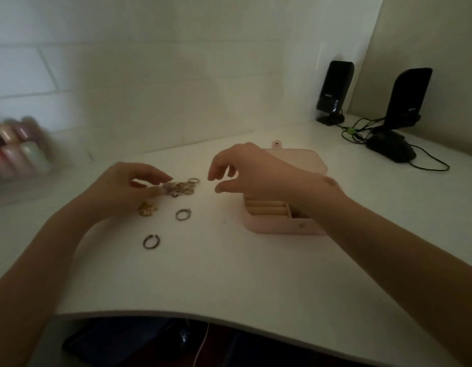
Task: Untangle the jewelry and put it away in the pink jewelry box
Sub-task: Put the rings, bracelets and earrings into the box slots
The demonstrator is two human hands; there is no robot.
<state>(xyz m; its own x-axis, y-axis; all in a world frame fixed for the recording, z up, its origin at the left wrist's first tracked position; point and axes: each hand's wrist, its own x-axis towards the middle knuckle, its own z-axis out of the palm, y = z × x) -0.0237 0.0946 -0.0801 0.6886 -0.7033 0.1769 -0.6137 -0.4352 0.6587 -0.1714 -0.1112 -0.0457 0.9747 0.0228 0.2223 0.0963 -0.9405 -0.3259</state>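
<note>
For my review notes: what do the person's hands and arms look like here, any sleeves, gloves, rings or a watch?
Both forearms are bare, with no sleeves in view. The left hand and right hand wear no gloves. No watch or bracelet shows on either wrist. The dim, blurred picture does not settle whether any finger carries a ring.

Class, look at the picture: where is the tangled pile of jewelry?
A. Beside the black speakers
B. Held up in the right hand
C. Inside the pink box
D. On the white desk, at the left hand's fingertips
D: the tangled pile lies on the white desk at the left hand; the right hand holds nothing.
</note>
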